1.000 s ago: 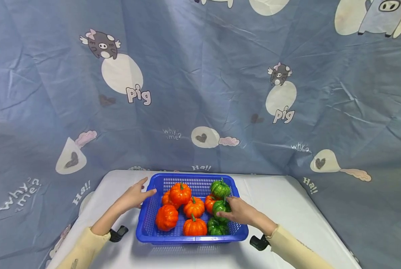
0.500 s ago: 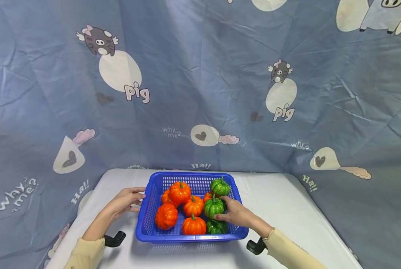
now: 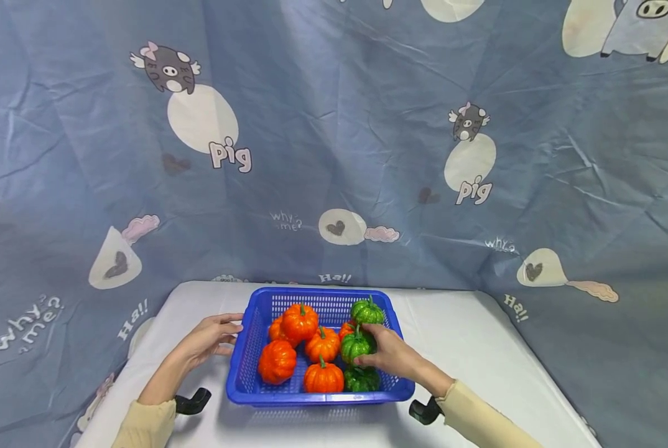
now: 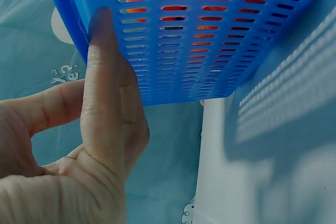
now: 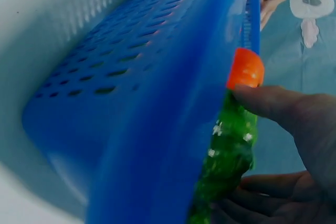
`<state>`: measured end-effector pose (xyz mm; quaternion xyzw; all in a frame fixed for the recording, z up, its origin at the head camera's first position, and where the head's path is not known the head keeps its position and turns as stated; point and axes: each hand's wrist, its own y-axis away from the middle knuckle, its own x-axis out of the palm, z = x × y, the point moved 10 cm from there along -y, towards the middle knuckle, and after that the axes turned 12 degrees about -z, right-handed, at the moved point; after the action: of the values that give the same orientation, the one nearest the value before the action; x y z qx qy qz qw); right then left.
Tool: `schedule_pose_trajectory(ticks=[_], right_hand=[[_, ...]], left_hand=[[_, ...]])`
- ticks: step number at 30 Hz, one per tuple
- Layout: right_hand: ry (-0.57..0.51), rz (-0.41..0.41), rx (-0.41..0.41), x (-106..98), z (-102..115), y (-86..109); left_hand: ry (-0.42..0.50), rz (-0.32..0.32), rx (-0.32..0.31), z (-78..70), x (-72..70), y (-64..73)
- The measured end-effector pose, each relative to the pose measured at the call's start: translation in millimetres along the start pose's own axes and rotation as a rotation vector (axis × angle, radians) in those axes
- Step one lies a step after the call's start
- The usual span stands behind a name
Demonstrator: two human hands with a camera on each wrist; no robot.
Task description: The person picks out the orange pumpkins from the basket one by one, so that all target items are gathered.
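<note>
A blue plastic basket (image 3: 238, 373) on the white table holds several orange pumpkins (image 3: 323, 378) on the left and middle, with green ones along its right side. My right hand (image 3: 392, 353) reaches over the right rim and grips a green pumpkin (image 3: 356, 347) between thumb and fingers. In the right wrist view, the thumb (image 5: 273, 103) lies near an orange pumpkin (image 5: 245, 69), while other fingers curl under the green one. At the left side of the basket, my left hand (image 3: 202, 339) touches the outer rim and wall with fairly straight fingers.
Another green pumpkin (image 3: 367, 312) sits at the back right corner, and a darker one (image 3: 362, 379) at the front right. A blue patterned cloth (image 3: 334, 143) hangs behind the white table (image 3: 446, 323).
My left hand has turned and come to the basket's left rim from above it. My right hand has shifted the gripped green pumpkin slightly left over the orange one behind.
</note>
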<state>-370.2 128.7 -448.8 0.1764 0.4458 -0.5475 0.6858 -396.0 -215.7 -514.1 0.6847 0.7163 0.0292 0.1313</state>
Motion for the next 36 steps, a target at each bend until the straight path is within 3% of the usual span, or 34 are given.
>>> schedule_pose_trajectory(ticks=[8, 14, 22, 28, 36], right_hand=[[0.019, -0.080, -0.110, -4.8, 32.1, -2.4], [-0.006, -0.008, -0.167, 5.7, 55.2, -0.4], [-0.101, 0.137, -0.099, 22.7, 61.3, 2.0], [-0.211, 0.331, 0.020, 44.5, 61.6, 13.5], [-0.027, 0.371, 0.026, 51.0, 46.6, 18.1]], left_hand=[[-0.003, -0.004, 0.001, -2.1, -1.0, 0.1], [-0.003, -0.014, -0.004, -1.8, -2.2, -0.3], [0.004, -0.015, -0.011, -0.2, 0.2, 0.4], [0.003, -0.026, -0.018, 0.8, -1.3, 2.5], [0.000, -0.034, -0.014, 0.6, -0.7, 3.1]])
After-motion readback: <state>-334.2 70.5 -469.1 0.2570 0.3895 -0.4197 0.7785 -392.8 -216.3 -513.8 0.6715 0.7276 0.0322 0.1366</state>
